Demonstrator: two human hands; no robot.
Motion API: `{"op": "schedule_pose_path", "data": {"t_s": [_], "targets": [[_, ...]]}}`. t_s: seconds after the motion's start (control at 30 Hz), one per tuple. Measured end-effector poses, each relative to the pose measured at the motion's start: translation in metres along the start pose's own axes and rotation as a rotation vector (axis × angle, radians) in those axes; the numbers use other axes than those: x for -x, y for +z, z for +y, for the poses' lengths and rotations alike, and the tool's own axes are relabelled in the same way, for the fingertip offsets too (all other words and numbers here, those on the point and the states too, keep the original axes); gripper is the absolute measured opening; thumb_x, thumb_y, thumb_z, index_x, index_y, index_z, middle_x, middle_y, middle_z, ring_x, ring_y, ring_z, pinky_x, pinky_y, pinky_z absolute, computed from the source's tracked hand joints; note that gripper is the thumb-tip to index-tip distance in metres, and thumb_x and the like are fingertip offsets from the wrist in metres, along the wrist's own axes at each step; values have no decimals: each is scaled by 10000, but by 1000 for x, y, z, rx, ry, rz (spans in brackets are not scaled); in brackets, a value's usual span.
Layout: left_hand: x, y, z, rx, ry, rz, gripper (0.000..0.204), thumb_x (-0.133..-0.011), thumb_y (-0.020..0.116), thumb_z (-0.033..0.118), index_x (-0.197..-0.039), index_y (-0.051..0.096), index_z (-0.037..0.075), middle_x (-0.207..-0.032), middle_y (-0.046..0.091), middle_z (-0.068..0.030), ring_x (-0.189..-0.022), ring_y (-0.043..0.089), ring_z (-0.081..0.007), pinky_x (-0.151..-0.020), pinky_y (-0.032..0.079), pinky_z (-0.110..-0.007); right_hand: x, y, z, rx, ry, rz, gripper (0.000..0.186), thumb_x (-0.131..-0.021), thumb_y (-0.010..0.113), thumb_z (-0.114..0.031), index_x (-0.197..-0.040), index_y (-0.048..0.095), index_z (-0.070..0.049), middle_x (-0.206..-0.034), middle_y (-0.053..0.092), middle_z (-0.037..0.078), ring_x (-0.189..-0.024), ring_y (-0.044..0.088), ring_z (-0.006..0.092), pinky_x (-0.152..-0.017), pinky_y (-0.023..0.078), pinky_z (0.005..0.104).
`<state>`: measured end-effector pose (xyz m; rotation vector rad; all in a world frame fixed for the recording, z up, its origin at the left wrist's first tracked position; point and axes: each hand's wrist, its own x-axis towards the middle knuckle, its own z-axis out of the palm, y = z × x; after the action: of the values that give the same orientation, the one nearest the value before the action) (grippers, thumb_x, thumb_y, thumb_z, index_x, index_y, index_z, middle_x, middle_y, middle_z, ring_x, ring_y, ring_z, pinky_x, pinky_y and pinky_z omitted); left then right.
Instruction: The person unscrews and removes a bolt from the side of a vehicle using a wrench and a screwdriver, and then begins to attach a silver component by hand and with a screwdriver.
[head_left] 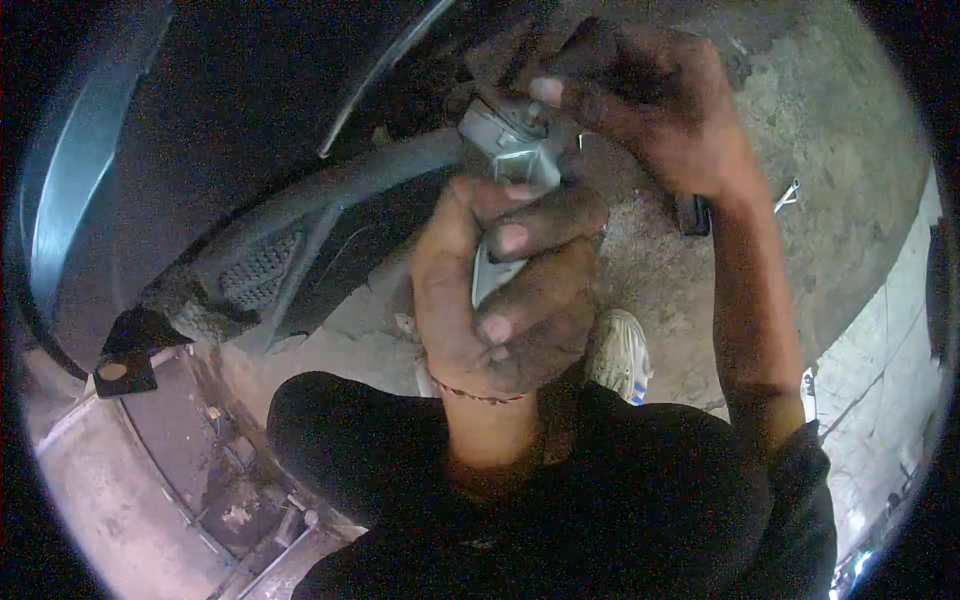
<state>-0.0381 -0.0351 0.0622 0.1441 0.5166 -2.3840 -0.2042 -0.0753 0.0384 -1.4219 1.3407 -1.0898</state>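
My left hand (pixel 515 290) is wrapped round a grey metal part (pixel 527 165) with a boxy head and a squarish recess. Its pale, narrow lower end shows between my fingers; the rest is covered by them. At the far end of this part, my right hand (pixel 655 115) is closed in a pinch, thumb and fingertips beside a small round stud (pixel 537 115) on the head. Motion smears the right fingers, and whatever they hold cannot be made out.
On the left stands a large dark panel (pixel 230 90), with a curved dark bumper-like piece (pixel 350 185) and mesh (pixel 262 272) beside it. A small black object (pixel 692 214) and a silver wrench (pixel 788 196) lie on the concrete floor (pixel 830 130). My white shoe (pixel 622 355) is below my hands.
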Motion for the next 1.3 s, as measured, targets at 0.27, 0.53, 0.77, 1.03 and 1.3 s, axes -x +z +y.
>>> {"op": "schedule_pose_path", "data": {"t_s": [0.27, 0.53, 0.77, 1.03, 1.3], "targets": [[-5, 8, -16, -61, 137, 237, 155, -894, 430, 237, -828, 474, 104, -561, 404, 30, -276, 316, -96, -220, 243, -246, 3, -11, 17, 104, -127, -43, 146, -825, 722, -133, -845, 629, -22, -786, 628, 3, -727, 551, 82, -650, 464, 268], [-5, -5, -14, -32, 44, 168, 243, -894, 424, 276, -700, 424, 130, -568, 404, 14, -285, 328, -109, -226, 263, -243, -8, -2, 15, 231, -368, 50, 217, -849, 700, -206, -901, 606, -17, -672, 585, 68, -587, 547, 146, -535, 431, 305], [-3, 8, 4, -13, -79, 145, 199, -903, 395, 233, -789, 439, 76, -634, 450, -14, -311, 366, -128, -240, 349, -265, -2, -14, -12, 213, -145, -137, 349, -841, 698, -350, -792, 555, -35, -613, 508, 53, -558, 504, 162, -496, 388, 324], [-4, -7, 7, -8, -91, 81, 169, -909, 371, 191, -979, 461, 65, -691, 475, -41, -331, 406, -158, -265, 394, -285, -9, -11, 11, 373, -363, -162, 259, -834, 698, -248, -821, 602, -8, -703, 581, 83, -629, 561, 183, -577, 437, 320], [-4, -10, 10, -54, -93, -4, 322, -906, 389, 134, -1224, 438, 153, -705, 482, -48, -359, 457, -173, -298, 413, -289, -16, -12, 34, 352, -669, 7, 263, -758, 720, -180, -964, 656, -29, -834, 665, 123, -746, 648, 295, -685, 495, 362]]}}
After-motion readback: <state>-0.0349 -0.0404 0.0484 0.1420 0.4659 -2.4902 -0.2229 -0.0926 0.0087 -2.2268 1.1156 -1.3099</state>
